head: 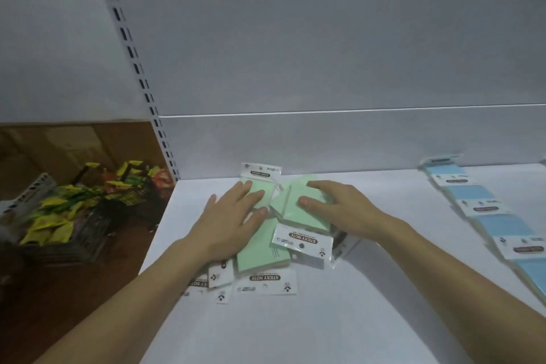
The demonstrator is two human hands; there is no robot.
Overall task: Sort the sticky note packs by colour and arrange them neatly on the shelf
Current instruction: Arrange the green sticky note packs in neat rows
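Bare forearms enter from the bottom edge, one on each side, and meet over a loose heap of green sticky note packs near the middle of the white shelf.

Left hand: palm down on the heap's left part. Fingers are straight and slightly spread, with the tips lying flat on a pack whose white "STICKY NOTE" header points toward the back panel. The thumb is held out to the left, off the packs.

Right hand: palm down on another green pack whose header faces the camera. The thumb presses on its top face. The fingers lie close together across its far side; can't tell whether they hook its edge.

The heap is untidy. Packs overlap at different angles, and several white headers stick out at the near edge. All visible note blocks in it are green.

Blue sticky note packs sit well apart at the shelf's right end, overlapping in a row that runs from the back toward the camera.

Beside the shelf's left end stands a slotted upright. Lower, on the far left, a dark mesh basket holds yellow, green and orange packets, too small to read.
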